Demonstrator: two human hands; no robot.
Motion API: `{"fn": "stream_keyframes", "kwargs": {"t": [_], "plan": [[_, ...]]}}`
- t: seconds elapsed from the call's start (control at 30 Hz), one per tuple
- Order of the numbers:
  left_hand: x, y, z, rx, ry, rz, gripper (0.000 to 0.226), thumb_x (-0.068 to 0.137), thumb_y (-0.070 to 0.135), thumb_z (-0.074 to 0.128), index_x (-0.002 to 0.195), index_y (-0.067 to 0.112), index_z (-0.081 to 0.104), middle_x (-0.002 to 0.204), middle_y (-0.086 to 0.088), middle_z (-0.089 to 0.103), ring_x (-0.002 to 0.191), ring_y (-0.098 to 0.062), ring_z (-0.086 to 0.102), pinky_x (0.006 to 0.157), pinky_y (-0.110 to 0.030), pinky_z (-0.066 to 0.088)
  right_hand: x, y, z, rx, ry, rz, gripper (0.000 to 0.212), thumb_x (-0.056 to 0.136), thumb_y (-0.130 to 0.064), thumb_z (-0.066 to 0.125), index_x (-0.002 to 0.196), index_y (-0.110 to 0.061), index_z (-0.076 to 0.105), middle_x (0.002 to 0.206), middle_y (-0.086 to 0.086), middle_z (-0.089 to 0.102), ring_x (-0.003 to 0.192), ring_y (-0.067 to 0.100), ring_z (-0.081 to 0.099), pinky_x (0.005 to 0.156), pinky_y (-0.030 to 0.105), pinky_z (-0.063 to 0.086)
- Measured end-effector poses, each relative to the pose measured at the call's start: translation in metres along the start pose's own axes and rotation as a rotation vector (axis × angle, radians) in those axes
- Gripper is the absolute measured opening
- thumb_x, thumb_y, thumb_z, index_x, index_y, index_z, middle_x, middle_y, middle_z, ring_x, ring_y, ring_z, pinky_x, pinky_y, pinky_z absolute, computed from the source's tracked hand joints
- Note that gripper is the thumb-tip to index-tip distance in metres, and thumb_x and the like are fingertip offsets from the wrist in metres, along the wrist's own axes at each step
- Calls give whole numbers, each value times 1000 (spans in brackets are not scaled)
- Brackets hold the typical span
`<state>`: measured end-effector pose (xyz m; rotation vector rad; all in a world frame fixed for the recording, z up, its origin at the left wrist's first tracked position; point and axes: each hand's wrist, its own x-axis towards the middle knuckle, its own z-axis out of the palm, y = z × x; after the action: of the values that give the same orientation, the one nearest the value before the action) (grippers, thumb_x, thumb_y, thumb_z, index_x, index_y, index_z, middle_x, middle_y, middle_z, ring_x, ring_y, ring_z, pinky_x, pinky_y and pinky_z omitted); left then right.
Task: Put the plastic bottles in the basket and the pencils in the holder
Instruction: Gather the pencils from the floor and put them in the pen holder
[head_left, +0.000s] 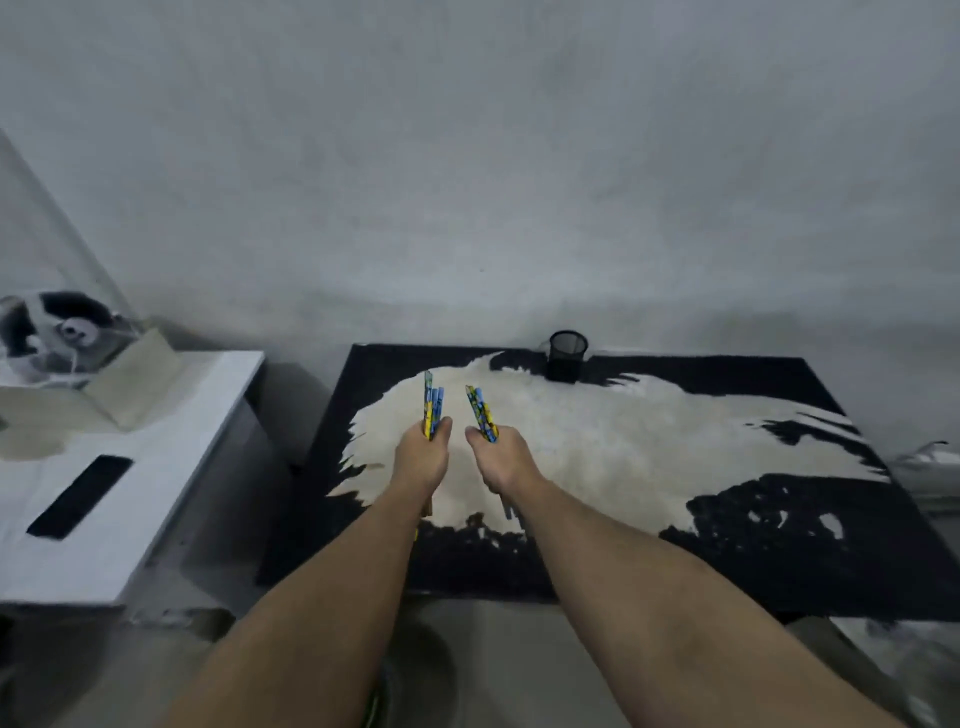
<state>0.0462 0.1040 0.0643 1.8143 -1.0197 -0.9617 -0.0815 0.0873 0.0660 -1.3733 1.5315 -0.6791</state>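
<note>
My left hand (422, 457) is closed around a bunch of blue-and-yellow pencils (432, 402) that stick up and away from me. My right hand (501, 460) grips a second bunch of pencils (480, 413), tilted to the left, with their lower ends showing below the wrist. Both hands hover over the left part of the black-and-cream table top (623, 447). A black mesh holder (567, 356) stands upright at the table's far edge, to the right of and beyond my right hand. No bottles or basket are in view.
A white side table (156, 467) at the left carries a dark flat rectangle (80, 496), beige folded material (124, 384) and a fan (62, 332). A grey wall rises behind both tables. A gap of floor separates the two tables.
</note>
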Motion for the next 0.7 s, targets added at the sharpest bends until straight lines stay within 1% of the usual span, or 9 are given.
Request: {"fn": "stream_keyframes", "kwargs": {"t": [0.07,0.17,0.3,0.37,0.43,0.53,0.6,0.63,0.7], "plan": [[17,21,30,2,-2,11,36,94,46,49,69,20,50,63,-5,53,61,-27,50,62,-38,41,28,2,-28,6,10,8,42,92,-45,55,59,-20,47,50,-3,48,47,20,46,52,28,38],[42,48,65,-52,-11,12,34,95,42,47,74,17,50,64,-6,49,62,-26,47,64,-39,38,70,0,-59,24,40,-2,43,92,-44,55,58,-20,45,50,-1,47,47,22,45,54,30,39],[81,66,96,-95,-19,3,30,96,37,48,74,18,46,56,0,46,48,-22,42,58,-38,39,122,2,-79,53,62,7,44,93,-42,55,57,-20,43,48,-2,45,48,22,45,54,31,39],[108,75,111,-70,-21,3,29,96,39,48,75,19,48,61,-2,50,55,-24,46,61,-38,41,150,2,-87,78,67,11,43,94,-40,55,58,-21,43,49,-2,44,50,22,44,55,31,38],[136,81,126,-68,-46,8,31,97,40,48,74,18,50,64,-2,50,63,-25,46,64,-38,39,179,4,-93,104,86,18,42,95,-39,56,59,-21,44,52,0,45,52,23,44,57,31,37],[174,89,151,-58,-83,14,34,96,41,50,76,15,55,67,-4,52,66,-24,49,65,-37,39,217,4,-108,121,147,43,44,96,-38,57,57,-20,46,51,-1,47,52,23,46,58,31,37],[197,94,170,10,-122,34,36,96,43,51,71,17,55,64,-3,53,63,-24,50,62,-33,39,243,8,-119,123,187,53,42,95,-37,57,57,-21,47,53,0,49,55,24,48,61,32,39],[206,96,177,38,-124,43,37,96,43,51,67,19,53,62,-2,53,61,-25,51,57,-31,37,252,8,-124,125,203,54,41,95,-37,56,58,-21,48,55,0,50,57,24,49,62,32,40],[228,98,194,57,-115,46,39,96,40,54,62,20,52,58,1,52,55,-19,50,49,-29,34,278,7,-135,118,243,50,38,95,-38,55,62,-20,53,60,1,55,62,26,53,63,31,41]]}}
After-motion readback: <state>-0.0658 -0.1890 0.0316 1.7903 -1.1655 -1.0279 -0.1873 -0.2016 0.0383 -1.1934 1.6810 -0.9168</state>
